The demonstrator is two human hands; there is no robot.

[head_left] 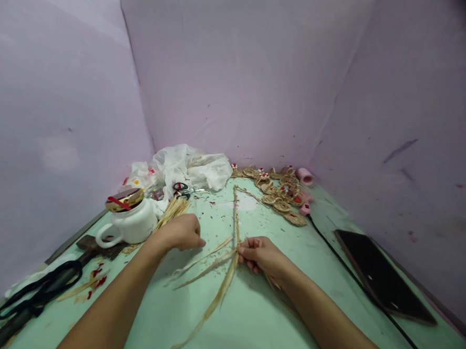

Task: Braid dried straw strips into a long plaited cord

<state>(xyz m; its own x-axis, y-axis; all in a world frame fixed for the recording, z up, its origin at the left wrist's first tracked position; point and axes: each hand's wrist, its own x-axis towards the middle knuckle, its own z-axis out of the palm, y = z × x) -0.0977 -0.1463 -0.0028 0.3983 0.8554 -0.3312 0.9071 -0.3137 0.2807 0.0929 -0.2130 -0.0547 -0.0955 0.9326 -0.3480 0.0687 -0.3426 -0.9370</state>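
A thin braid of dry straw-coloured strips (236, 211) runs up the middle of the table, its far end bent to the right. My right hand (264, 256) pinches the braid's near end between thumb and fingers. Loose strips (219, 299) fan out from that grip toward the left and front; others show under my right wrist. My left hand (184, 233) hovers left of the braid, above the loose strips, with its fingers curled in. Whatever those fingers hold, if anything, is hidden. Just behind it lies a bundle of dry strips (174, 209).
Coiled braided pieces (279, 195) with red and white bits lie at the back right, beside a pink tool (305, 209) with a black cord. A phone-like dark slab (381, 276) lies right. On the left are a lidded white mug (135, 225), large black-handled scissors (38, 289) and plastic bags (193, 166).
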